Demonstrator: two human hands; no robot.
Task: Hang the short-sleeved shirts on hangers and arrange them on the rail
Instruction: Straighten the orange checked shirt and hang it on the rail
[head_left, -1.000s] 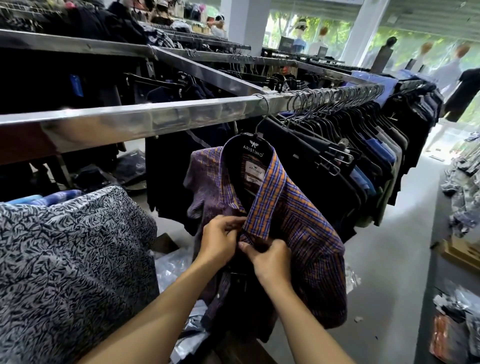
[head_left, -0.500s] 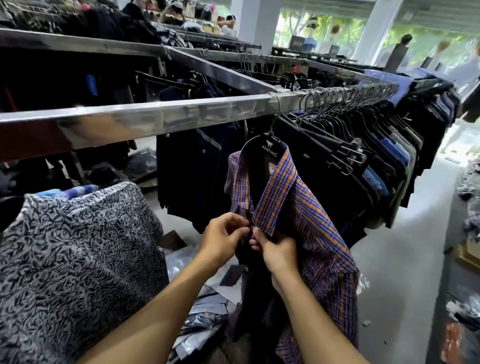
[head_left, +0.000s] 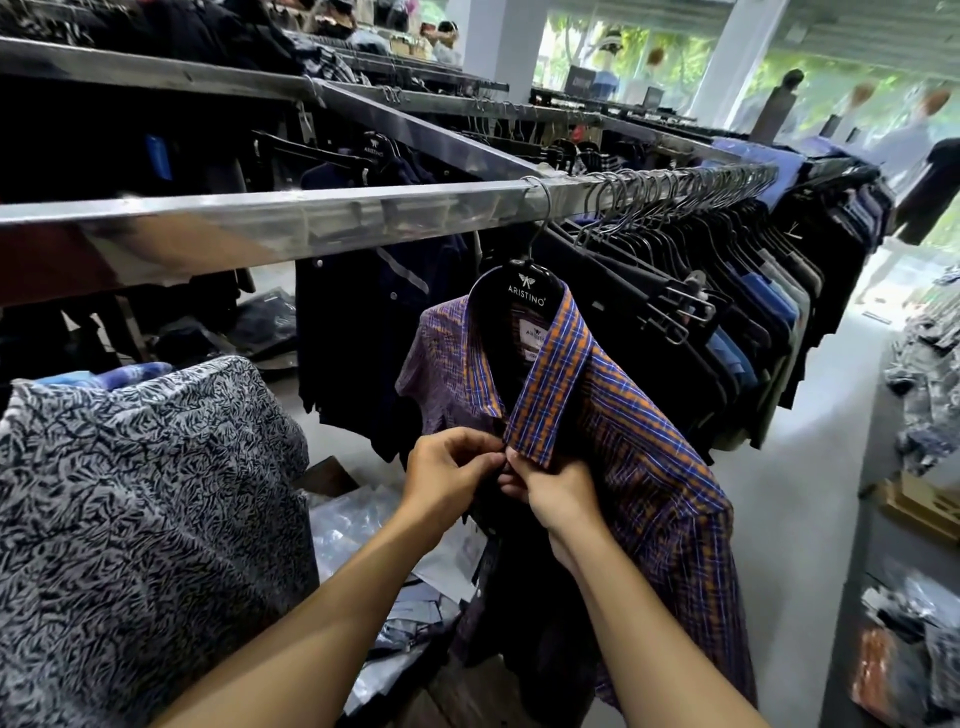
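Observation:
A purple and orange plaid short-sleeved shirt (head_left: 639, 467) hangs on a black hanger (head_left: 524, 283) hooked over the shiny metal rail (head_left: 311, 223). My left hand (head_left: 449, 475) and my right hand (head_left: 558, 491) meet just under the collar, each pinching an edge of the shirt's front placket at the top button. A grey and black patterned shirt (head_left: 130, 509) is draped at the lower left. Farther right on the rail hang several dark shirts (head_left: 727, 312) on black hangers.
Plastic bags (head_left: 374, 525) and a cardboard box lie on the floor under the rail. More racks of dark clothes (head_left: 363, 291) stand behind. A low shelf with folded garments (head_left: 930, 395) runs along the right, with a grey floor aisle (head_left: 800, 493) between.
The shirt's front has swung to face me more squarely and the collar sits straighter. Both hands stay at the top of the placket, fingers drawn closer together.

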